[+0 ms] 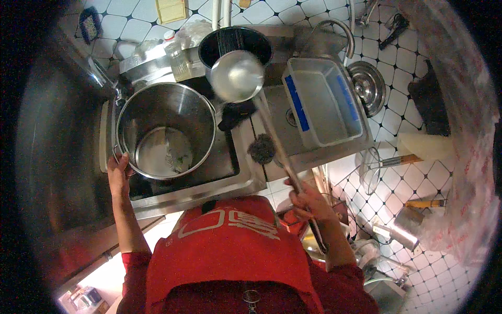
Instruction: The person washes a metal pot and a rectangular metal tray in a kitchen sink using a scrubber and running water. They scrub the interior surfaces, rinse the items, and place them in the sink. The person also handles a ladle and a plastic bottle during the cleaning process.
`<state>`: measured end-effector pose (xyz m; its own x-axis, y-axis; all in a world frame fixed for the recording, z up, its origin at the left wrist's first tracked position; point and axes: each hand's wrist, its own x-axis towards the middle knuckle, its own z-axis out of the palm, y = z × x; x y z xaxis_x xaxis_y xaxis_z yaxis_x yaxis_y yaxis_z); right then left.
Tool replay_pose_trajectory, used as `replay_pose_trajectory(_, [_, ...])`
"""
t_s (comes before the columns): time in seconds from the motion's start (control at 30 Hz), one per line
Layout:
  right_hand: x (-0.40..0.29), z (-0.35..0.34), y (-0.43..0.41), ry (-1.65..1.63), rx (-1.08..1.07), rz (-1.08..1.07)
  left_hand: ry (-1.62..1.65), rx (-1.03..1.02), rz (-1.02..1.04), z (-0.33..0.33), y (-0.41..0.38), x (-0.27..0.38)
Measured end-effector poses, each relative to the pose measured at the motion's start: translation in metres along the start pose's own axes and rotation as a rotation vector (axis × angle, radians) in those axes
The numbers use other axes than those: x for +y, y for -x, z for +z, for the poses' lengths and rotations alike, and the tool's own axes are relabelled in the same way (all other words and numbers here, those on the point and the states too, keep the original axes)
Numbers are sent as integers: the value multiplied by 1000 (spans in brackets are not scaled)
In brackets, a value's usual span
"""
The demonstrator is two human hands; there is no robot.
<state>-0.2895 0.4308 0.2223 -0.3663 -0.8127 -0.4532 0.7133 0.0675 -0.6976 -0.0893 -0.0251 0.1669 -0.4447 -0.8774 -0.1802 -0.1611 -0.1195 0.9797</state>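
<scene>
My left hand (119,168) grips the side handle of a large stainless steel stockpot (166,98), tilted slightly on the stove. A little cloudy liquid (160,151) and some dark or greenish bits lie on the pot's bottom. In my right hand (310,200) is the long handle of a metal ladle (237,76). The ladle's bowl looks blurred and hangs in front of a black-lined pot (211,43), hiding part of it. Beneath the ladle, a dark cloth or pad (237,114) and a steel wool scrubber (262,148) rest on the counter.
A clear plastic tub (321,102) with blue tape stands in the sink (274,102) at right, near a curved faucet (349,35). Behind the stockpot is a red-capped bottle (176,59). A round metal lid (366,88) and a strainer (370,170) hang on the tiled wall.
</scene>
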Motion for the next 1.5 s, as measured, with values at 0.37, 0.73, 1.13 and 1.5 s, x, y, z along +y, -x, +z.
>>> replay_pose_trajectory(0.37, [40, 18, -46, 1209, 36, -40, -50, -25, -36, 1, -2, 5])
replay_pose_trajectory(0.73, [49, -83, 11, 942, 885, -339, -5, -66, -11, 2, -4, 0])
replay_pose_trajectory(1.13, [-68, -176, 10, 165, 676, -14, -4, -33, -32, 1, 1, -2])
replay_pose_trajectory(1.5, [3, -150, 18, -832, 62, -293, -77, -60, 18, -2, 10, -3])
